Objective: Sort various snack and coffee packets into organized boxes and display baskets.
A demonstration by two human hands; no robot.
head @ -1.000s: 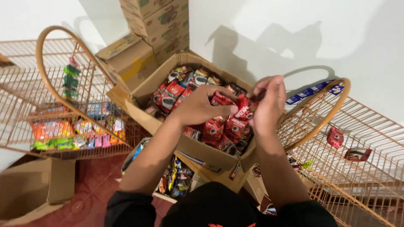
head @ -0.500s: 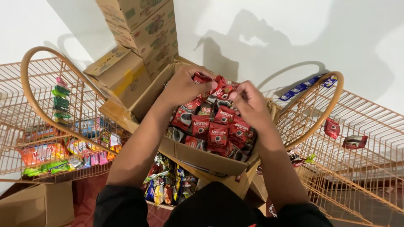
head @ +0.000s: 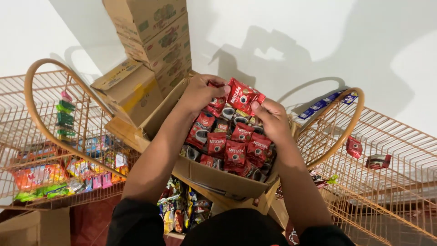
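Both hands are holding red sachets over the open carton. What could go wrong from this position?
1. The red sachets hang as a joined strip between the left hand and right hand; a pull might tear it.
2. The carton looks perched on a shelf edge above other snack packets; pressing down could tip it.
3. A loosened grip may drop sachets beside the wire rack.

Sachets (head: 234,152) in box (head: 214,177) between racks (head: 50,136)
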